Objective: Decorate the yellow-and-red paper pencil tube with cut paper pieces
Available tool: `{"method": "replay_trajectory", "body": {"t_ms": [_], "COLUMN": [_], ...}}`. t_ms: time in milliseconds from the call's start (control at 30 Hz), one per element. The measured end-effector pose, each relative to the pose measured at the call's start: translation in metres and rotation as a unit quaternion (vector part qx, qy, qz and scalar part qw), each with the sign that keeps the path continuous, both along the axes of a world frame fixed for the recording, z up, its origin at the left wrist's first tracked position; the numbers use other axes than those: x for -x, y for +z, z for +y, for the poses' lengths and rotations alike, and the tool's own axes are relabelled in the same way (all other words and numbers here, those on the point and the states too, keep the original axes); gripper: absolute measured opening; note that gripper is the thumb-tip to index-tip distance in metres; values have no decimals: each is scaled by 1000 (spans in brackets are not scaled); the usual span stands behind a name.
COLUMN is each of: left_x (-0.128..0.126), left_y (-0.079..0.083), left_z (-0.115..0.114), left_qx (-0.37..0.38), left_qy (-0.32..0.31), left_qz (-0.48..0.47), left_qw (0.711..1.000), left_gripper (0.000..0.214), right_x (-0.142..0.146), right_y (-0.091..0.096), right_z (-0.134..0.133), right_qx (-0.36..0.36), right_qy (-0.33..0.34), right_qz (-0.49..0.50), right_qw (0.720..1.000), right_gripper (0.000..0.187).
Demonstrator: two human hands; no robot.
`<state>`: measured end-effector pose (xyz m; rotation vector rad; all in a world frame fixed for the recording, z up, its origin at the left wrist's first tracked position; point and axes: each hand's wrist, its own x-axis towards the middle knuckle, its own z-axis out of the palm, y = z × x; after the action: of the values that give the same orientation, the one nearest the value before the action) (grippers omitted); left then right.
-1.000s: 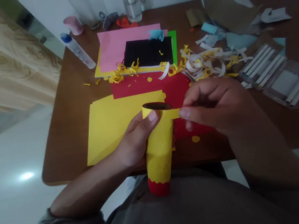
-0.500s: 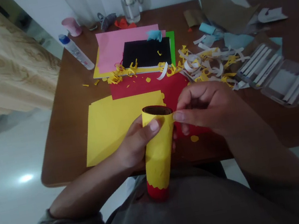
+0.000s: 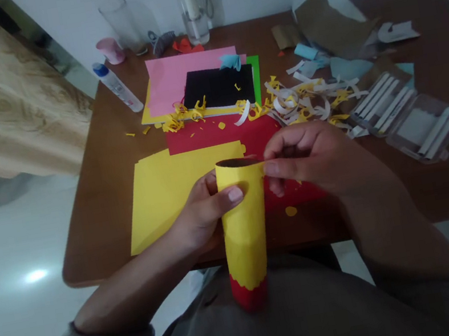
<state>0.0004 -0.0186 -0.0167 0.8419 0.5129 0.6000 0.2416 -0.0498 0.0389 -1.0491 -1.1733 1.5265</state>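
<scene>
A yellow paper tube [image 3: 242, 217] with a red band [image 3: 250, 292] at its lower end stands nearly upright in front of my body. My left hand [image 3: 203, 209] is wrapped round its upper left side, thumb on the front; its other fingers are mostly hidden behind. With thumb and forefinger, my right hand [image 3: 305, 159] pinches the tube's rim at the upper right, where the paper is drawn out sideways. The tube's dark open mouth faces up. Beneath and behind lie yellow sheets [image 3: 183, 181] and a red sheet [image 3: 197, 135].
Pink paper [image 3: 166, 82], a black sheet [image 3: 219, 88] and paper scraps [image 3: 303, 99] lie farther back. A glue bottle [image 3: 118, 88] stands at left, near a glass [image 3: 123, 23] and a water bottle [image 3: 192, 11]. On the right is an opened case of pens [image 3: 409, 115].
The tube has turned more upright and appears wider, its mouth showing less. My right hand's pinch on the rim has shifted slightly right. The camera view has tilted a little.
</scene>
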Motion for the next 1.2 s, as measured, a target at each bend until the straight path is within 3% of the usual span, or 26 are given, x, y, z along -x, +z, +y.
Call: {"method": "replay_trajectory", "body": {"t_ms": [200, 367, 567, 1200], "left_x": [-5, -3, -3, -1], "left_y": [-3, 7, 15, 18], "left_z": [-1, -2, -2, -6], "left_qx": [-12, -67, -19, -3], "left_qy": [58, 27, 38, 28], "left_qz": [-1, -2, 1, -19], "left_qw": [998, 997, 999, 999], "left_gripper": [56, 51, 50, 56], "right_x": [3, 5, -1, 0], "right_y": [-6, -7, -4, 2], "right_z": [-2, -4, -6, -12], "right_qx": [-4, -14, -28, -35], "right_qy": [-11, -6, -20, -29], "right_qz": [18, 8, 5, -52], "right_qw": [1000, 1000, 999, 998], "right_gripper": [31, 26, 21, 30]}}
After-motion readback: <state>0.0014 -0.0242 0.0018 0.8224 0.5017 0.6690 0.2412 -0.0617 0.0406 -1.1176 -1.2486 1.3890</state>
